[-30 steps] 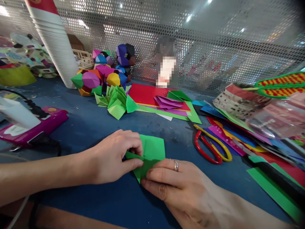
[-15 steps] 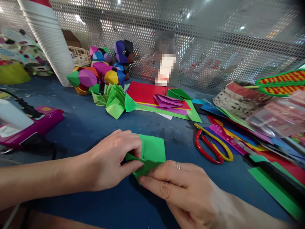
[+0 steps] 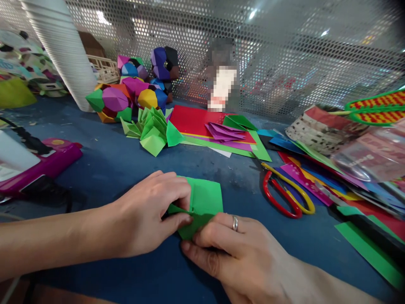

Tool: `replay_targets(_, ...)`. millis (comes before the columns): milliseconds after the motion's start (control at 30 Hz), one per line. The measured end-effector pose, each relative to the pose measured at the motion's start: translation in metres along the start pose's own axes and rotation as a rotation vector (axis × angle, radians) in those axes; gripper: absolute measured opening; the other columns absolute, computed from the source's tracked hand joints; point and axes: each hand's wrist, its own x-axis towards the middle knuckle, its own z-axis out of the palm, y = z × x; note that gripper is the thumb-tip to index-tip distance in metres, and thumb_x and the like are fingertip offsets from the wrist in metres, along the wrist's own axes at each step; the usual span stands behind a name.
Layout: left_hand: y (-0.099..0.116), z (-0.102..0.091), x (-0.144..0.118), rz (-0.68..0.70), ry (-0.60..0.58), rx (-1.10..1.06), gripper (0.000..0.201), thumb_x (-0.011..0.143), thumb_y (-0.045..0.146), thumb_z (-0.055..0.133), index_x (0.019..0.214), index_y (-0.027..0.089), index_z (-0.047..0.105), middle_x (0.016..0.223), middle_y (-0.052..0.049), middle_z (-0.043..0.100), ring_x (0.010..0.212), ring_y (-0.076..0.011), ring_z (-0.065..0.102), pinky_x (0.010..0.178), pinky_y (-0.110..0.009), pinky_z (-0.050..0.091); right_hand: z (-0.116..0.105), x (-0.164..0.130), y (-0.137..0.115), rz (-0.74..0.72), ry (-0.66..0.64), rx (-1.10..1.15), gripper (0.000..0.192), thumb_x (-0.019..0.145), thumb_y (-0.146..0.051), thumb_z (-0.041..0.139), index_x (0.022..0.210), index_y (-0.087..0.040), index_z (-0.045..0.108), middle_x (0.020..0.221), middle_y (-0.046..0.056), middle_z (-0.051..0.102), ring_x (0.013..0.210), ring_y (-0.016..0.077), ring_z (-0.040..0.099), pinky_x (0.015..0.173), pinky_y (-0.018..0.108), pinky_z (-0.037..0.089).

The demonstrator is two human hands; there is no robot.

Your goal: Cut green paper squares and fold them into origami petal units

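A square of green paper (image 3: pixel 207 196) lies on the blue table in front of me, with a folded-up edge at its left side. My left hand (image 3: pixel 155 211) pinches that edge between thumb and curled fingers. At the lower right corner of the paper, my right hand (image 3: pixel 234 249) has its fingers curled and pressed together on the sheet, thumb along the near edge. A ring shows on one of its fingers. The paper's left part is hidden under my left hand.
Red-and-yellow-handled scissors (image 3: pixel 284 190) lie right of the paper, near a craft knife (image 3: pixel 363 223) and coloured paper sheets (image 3: pixel 316 169). Behind are folded light-green pieces (image 3: pixel 153 131), purple folded pieces (image 3: pixel 224 132) and faceted paper models (image 3: pixel 115 101). A magenta power strip (image 3: pixel 57 156) sits left.
My right thumb has slid slightly left and down along the paper's near edge, and the right fingers are more bent. My left hand keeps its pinch. The camera view has shifted slightly.
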Motion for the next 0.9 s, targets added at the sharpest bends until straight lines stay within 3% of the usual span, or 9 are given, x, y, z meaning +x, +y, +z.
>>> replay_targets(167,-0.001,0.000,0.001,-0.028,0.003,0.003,0.017,0.086,0.009,0.062,0.089,0.022,0.051,0.090,0.002,0.057,0.085,-0.0202,0.049,0.076,-0.036,0.034,0.001,0.004,-0.004,0.076,-0.009,-0.053,0.031,0.106,-0.014,0.049,0.089,-0.018,0.076,0.073,-0.001,0.069,0.067,0.0108,0.064,0.059,0.022,0.054)
replay_targets(367,-0.004,-0.005,-0.002,-0.075,0.036,0.024,0.032,0.084,0.012,0.072,0.101,0.024,0.049,0.111,-0.001,0.055,0.104,-0.0238,0.050,0.088,-0.040,0.040,0.006,-0.001,-0.004,0.159,0.042,-0.031,0.033,0.104,-0.018,0.056,0.074,-0.017,0.070,0.062,-0.002,0.064,0.058,0.0092,0.066,0.057,0.020,0.056)
replay_targets(567,-0.008,-0.007,-0.004,-0.077,0.038,0.012,0.035,0.085,0.013,0.074,0.106,0.025,0.049,0.119,-0.001,0.056,0.112,-0.0237,0.050,0.096,-0.040,0.042,-0.005,-0.002,0.001,0.045,-0.083,-0.051,0.034,0.105,-0.013,0.049,0.084,-0.020,0.076,0.069,0.000,0.069,0.069,0.0112,0.072,0.072,0.021,0.063)
replay_targets(767,-0.027,-0.018,-0.002,-0.035,0.038,0.065,0.032,0.086,0.021,0.077,0.107,0.023,0.052,0.120,-0.004,0.057,0.116,-0.0254,0.051,0.099,-0.040,0.041,-0.005,0.000,0.001,0.013,-0.051,-0.087,0.029,0.105,-0.014,0.050,0.105,-0.022,0.078,0.072,0.000,0.071,0.066,0.0114,0.071,0.066,0.020,0.062)
replay_targets(900,-0.037,-0.028,-0.001,-0.023,0.049,0.149,0.027,0.090,0.024,0.073,0.109,0.023,0.054,0.119,-0.004,0.058,0.115,-0.0258,0.053,0.100,-0.041,0.042,-0.004,0.003,0.001,-0.003,-0.042,-0.100,0.029,0.105,-0.012,0.050,0.103,-0.021,0.078,0.073,0.000,0.072,0.068,0.0112,0.072,0.069,0.020,0.063)
